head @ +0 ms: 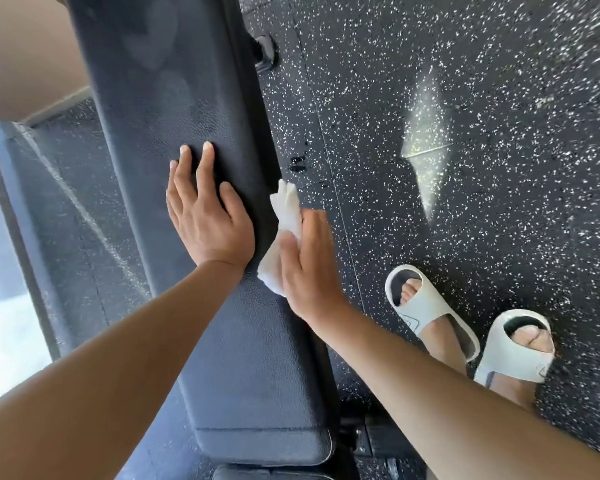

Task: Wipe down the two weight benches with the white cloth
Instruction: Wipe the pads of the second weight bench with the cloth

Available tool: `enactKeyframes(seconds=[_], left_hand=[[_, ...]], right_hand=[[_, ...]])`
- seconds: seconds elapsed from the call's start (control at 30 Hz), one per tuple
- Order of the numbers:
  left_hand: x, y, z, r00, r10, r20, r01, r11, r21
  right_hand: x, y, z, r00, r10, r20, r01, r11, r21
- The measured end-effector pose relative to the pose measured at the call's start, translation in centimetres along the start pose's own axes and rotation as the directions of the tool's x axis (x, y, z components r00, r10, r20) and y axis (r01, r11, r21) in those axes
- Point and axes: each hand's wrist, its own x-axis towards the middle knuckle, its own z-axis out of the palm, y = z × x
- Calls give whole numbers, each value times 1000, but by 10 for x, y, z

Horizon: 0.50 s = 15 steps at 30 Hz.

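A long black padded weight bench [174, 98] runs from the top of the view down to the bottom centre. My left hand [205, 216] lies flat on its top pad, fingers spread and holding nothing. My right hand [309, 268] presses a crumpled white cloth [284, 233] against the bench's right side edge, just to the right of my left wrist. Part of the cloth is hidden under my palm. Only one bench is fully recognisable; a dark pad edge [257, 474] shows at the bottom.
Black rubber floor [465, 98] with white speckles spreads to the right. My feet in pale slides [426, 306] stand right of the bench. A bench leg foot [265, 53] sticks out at the top. A bright window or glass panel [0, 306] is on the left.
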Motion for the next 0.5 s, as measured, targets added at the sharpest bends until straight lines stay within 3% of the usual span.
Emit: enactKeyframes(seconds=[0.17, 0.37, 0.5], left_hand=[[-1, 0, -1, 1000, 7, 9, -7, 1000, -7], [-2, 0, -4, 999, -5, 43, 5, 1000, -19], [-2, 2, -3, 1000, -4, 27, 4, 1000, -19]], right_hand=[[-52, 22, -5, 1000, 15, 7, -15, 1000, -13], [-171, 50, -50, 939, 151, 308, -129, 988, -90], [-192, 50, -58, 941, 53, 336, -39, 998, -49]])
